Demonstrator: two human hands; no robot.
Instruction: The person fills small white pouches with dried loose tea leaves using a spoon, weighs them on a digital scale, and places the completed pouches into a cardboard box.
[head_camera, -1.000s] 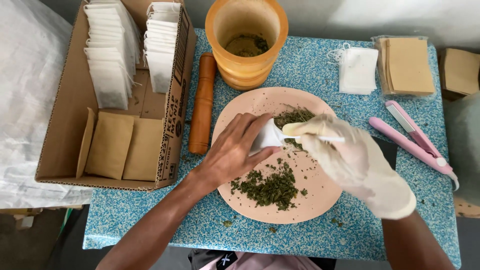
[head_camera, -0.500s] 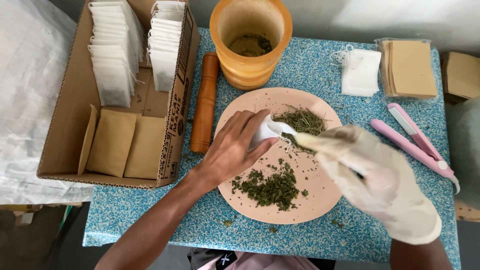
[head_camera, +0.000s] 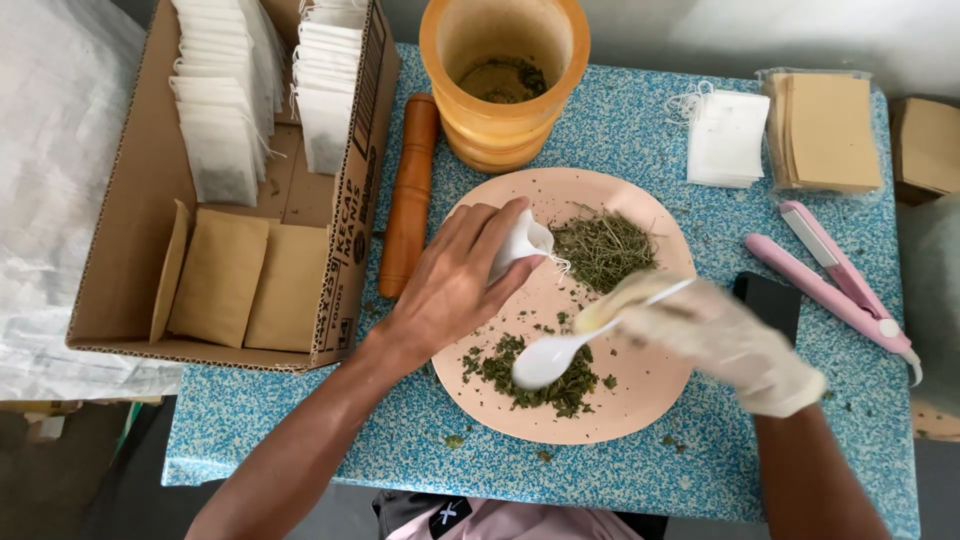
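Note:
My bare left hand (head_camera: 455, 285) holds a small white tea bag (head_camera: 520, 243) open over a round pink plate (head_camera: 650, 400). My right hand (head_camera: 720, 340), in a pale glove, grips a white plastic spoon (head_camera: 560, 355) whose bowl rests in a pile of dark green crushed herbs (head_camera: 530, 375) at the plate's near side. A second pile of lighter, stringy dried herb (head_camera: 603, 248) lies at the plate's far side, just right of the bag.
A cardboard box (head_camera: 140, 260) at left holds rows of white tea bags (head_camera: 260, 100) and tan sachets (head_camera: 245, 280). A wooden pestle (head_camera: 410, 195) and orange mortar (head_camera: 505, 80) stand behind the plate. Loose tea bags (head_camera: 727, 138), tan envelopes (head_camera: 825, 130), a pink sealer (head_camera: 835, 285) and a black object (head_camera: 768, 300) lie right.
My right hand has swung the spoon away from the tea bag's mouth, down to the dark herb pile at the plate's near side. My left hand has kept the bag in place.

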